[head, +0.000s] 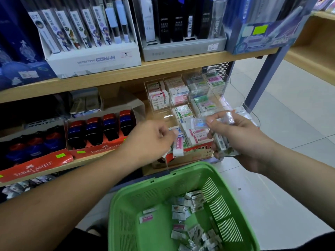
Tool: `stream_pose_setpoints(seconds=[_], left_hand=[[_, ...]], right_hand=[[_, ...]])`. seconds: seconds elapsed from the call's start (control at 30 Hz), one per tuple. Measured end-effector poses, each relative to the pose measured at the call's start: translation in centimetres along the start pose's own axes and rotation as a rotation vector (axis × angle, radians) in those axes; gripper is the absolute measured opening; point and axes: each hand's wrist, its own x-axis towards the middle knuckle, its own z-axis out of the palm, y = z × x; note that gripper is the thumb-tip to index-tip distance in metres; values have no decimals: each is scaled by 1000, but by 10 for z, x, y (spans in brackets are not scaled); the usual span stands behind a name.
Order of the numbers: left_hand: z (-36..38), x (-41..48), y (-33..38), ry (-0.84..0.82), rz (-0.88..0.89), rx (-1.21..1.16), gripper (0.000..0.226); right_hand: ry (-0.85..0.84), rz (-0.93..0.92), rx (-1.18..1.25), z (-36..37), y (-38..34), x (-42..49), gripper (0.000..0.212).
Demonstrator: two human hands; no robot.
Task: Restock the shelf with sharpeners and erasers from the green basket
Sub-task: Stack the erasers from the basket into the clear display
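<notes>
The green basket [154, 192] sat nearest, below the shelf [108, 77], wrapped erasers [188, 205] loose on its floor. Beyond it the left hand [152, 136] pinched a white eraser [178, 146], long axis near upright, hanging over the front edge of the red box [197, 151], while the right hand [241, 140], fingers curled, gripped a bundle of packets [220, 144]. Placing it well likely meant aligning it with the filed row [197, 136] and sliding it into a gap.

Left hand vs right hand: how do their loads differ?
The left hand pinches one long white eraser, hanging downward; the right hand holds a bunch of small wrapped erasers. The left hand shows its back; the right hand shows its thumb. Both hover above the green basket.
</notes>
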Motion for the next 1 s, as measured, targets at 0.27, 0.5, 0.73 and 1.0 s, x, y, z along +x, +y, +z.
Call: stream_pose_setpoints(seconds=[0.27,0.5,0.73,1.0], left_hand=[[10,11,0,-95,-2,381,45],[-5,21,-12,-143,178,258,18],[0,27,-8,-196,159,382,25],[-17,24,0,-214,-83,-417,19]], right_hand=[[-7,9,7,5,5,10,9],[-34,11,27,9,1,19,8],[-39,17,21,6,3,21,8],[-79,24,37,9,5,21,10]])
